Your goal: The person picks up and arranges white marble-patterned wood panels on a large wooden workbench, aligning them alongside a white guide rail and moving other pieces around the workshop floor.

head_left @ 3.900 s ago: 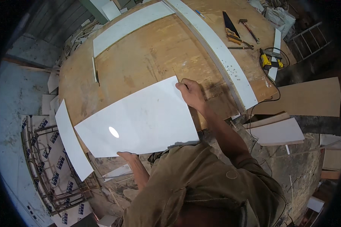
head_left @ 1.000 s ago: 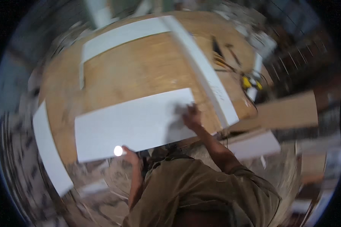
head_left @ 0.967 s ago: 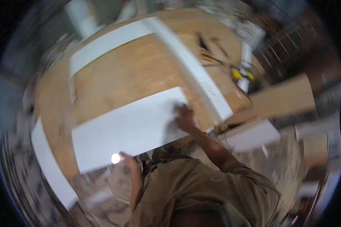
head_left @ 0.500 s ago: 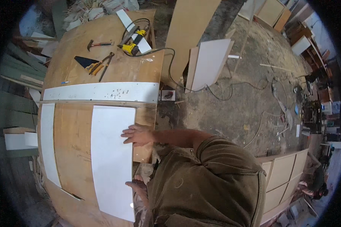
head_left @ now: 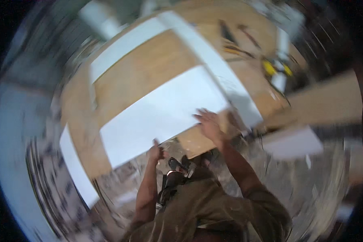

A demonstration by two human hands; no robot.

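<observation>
A white rectangular panel lies flat on a large wooden work table. Fingers spread, my right hand rests on the panel's near right corner. My left hand is at the panel's near edge, its thumb raised and apart from blurred fingers. Whether it touches the edge is unclear. A long white strip runs along the panel's right end. Another white strip lies farther off, across bare wood.
On the table's far right are a hand saw, pincers, a hammer and a yellow power tool. A white board is at the left edge. Boards lean at the right.
My view has swung round, so the table now appears turned and blurred. The right hand stays on the panel's near right corner. More of my left arm shows.
</observation>
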